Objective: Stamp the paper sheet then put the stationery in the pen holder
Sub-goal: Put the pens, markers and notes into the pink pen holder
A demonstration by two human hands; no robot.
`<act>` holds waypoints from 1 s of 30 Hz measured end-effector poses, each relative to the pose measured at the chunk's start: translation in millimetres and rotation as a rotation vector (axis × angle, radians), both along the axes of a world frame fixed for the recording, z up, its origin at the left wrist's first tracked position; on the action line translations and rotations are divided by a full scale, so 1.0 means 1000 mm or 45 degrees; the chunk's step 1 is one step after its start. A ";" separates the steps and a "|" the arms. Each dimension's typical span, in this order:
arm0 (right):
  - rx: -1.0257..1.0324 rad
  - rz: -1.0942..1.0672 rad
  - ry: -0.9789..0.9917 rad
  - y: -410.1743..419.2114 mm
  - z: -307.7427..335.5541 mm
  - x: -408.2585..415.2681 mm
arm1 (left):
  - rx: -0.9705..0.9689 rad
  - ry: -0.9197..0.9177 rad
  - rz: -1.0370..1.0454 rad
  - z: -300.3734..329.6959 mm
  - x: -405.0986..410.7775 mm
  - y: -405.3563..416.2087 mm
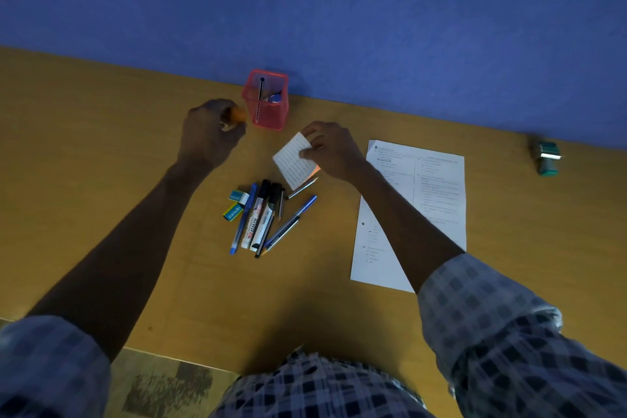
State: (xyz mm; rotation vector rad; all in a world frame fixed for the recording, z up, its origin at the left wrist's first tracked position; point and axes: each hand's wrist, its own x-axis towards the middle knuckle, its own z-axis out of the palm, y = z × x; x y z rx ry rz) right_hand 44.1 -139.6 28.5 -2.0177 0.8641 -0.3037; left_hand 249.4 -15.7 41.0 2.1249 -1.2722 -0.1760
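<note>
Left hand point(208, 132): fingers closing round one orange thing point(237, 115) beside the red pen holder point(268, 105).
Right hand point(330, 151): pinching one small notepad point(293, 159).
Paper sheet point(437, 193): lying flat (one stamp point(547, 157) far right).
Erasers point(235, 204): two.

The pen holder point(265, 99) stands at the far edge of the surface point(101, 153), against the wall point(339, 3), with a pen point(261, 89) upright in it. Just at its 9 o'clock is the left hand point(210, 132); at its 4 o'clock, the right hand point(334, 151) on a small notepad point(294, 161). At 6 o'clock from the holder lies a heap of pens and markers point(263, 219) — two erasers point(235, 204) at the heap's 9 o'clock. The paper sheet point(437, 193) lies at the heap's 3 o'clock, under the right forearm. The stamp point(547, 157) sits well apart at the sheet's 2 o'clock.
</note>
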 end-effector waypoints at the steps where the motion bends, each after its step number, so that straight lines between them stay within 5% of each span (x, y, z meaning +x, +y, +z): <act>1: -0.029 -0.013 -0.033 -0.003 0.004 0.002 | -0.069 0.041 0.015 0.006 0.001 -0.004; 14: -0.306 -0.221 -0.219 -0.041 0.056 0.049 | -0.404 0.120 -0.101 0.044 0.015 -0.058; 30: -0.507 -0.080 0.131 -0.058 0.055 0.124 | -0.259 -0.108 0.138 0.011 0.022 -0.078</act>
